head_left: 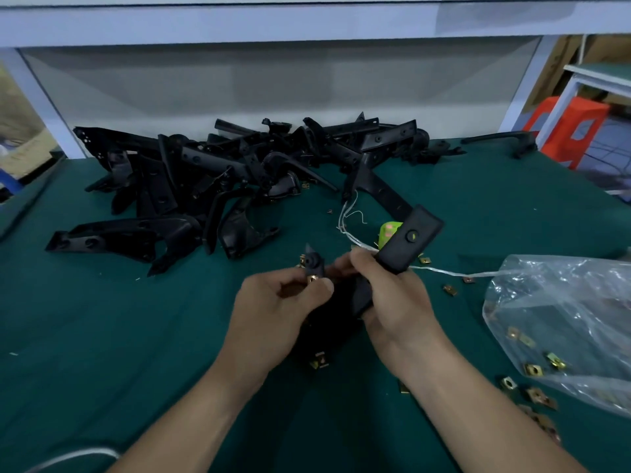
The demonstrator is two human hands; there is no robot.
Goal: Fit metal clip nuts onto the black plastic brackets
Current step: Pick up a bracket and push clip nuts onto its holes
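Note:
My right hand [396, 298] grips a long black plastic bracket [409, 238] around its middle; its flat end with a round hole points up and to the right. My left hand [273, 308] pinches a brass-coloured metal clip nut [312, 278] at the bracket's other, pointed end [312, 260]. Whether the nut sits fully on the tab is hidden by my fingers. Loose clip nuts [319, 360] lie on the green mat below my hands.
A heap of black brackets [211, 179] covers the back of the green table [102, 319]. A clear plastic bag [563, 322] holding several clip nuts lies at the right, with more nuts [532, 394] scattered beside it. White string [348, 216] and a small green object [389, 232] lie behind my hands.

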